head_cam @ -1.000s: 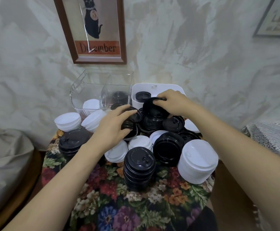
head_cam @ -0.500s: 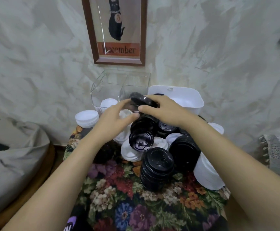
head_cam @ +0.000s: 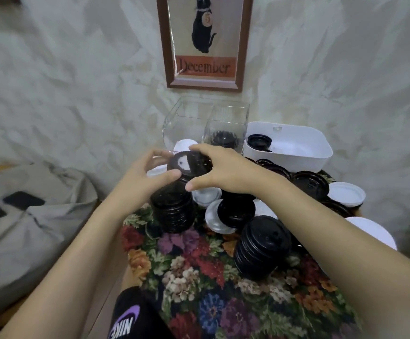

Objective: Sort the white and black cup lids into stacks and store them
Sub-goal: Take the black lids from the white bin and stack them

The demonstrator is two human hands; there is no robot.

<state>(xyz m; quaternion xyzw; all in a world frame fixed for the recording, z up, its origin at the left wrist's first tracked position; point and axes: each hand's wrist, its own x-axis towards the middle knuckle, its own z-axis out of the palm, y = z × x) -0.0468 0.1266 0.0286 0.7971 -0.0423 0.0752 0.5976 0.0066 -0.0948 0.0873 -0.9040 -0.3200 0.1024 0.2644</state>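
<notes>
Closest in on the floral cloth [head_cam: 199, 277] sits a tidy near black stack [head_cam: 263, 248], with a white stack [head_cam: 372, 231] off at the right edge. Just past that, loose lids [head_cam: 223, 214], white and black, lie jumbled together.

Then the actual action: both hands hold one black lid [head_cam: 193, 165] right over a second black stack [head_cam: 173, 211]. I can't tell if it's touching yet. The left hand [head_cam: 142, 177] curls round the lid's left rim, thumb on the near side. The right hand [head_cam: 226, 170] reaches over the top, fingertips on the far rim, thumb at the near edge. So both are pinching the rim, not palming it flat.

My take is that this is the drop-on step. Keep the lid level, centre it over the stack, and press evenly so it nests instead of sitting cocked. That stack looks tall enough to tip if shoved sideways.

Furthest back, by the wall, the clear box [head_cam: 182, 123] and white tub [head_cam: 296, 152] each hold a few lids.
</notes>
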